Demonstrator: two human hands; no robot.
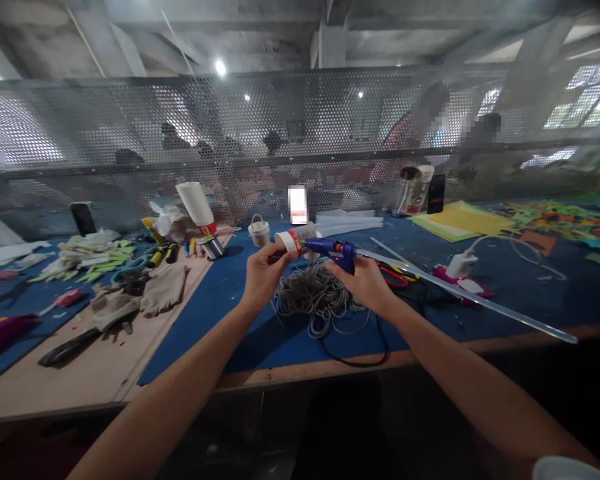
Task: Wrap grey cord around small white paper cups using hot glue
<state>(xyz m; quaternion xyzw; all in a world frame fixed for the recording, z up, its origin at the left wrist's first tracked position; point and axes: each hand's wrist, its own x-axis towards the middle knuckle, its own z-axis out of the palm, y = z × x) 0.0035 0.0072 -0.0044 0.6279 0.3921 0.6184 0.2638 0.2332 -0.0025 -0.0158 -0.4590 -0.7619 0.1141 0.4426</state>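
My left hand (263, 272) holds a small paper cup (294, 239) with a red band, tipped on its side above the table. My right hand (364, 283) grips a blue glue gun (336, 251); its nozzle points left and touches the cup. A long clear glue stick (460, 291) sticks out of the gun's back toward the right. Under both hands lies a loose pile of grey cord (316, 297) on the blue mat (240, 333). A black cable (365, 357) loops from the gun over the mat's front edge.
A stack of white cups (196, 203), a small white basket (259, 233), scissors, pliers and cloth gloves (145, 297) lie to the left. A white plug (461, 265), red scissors and coloured paper sheets (460, 219) sit right. A perforated metal screen (300, 133) walls the back; people sit behind it.
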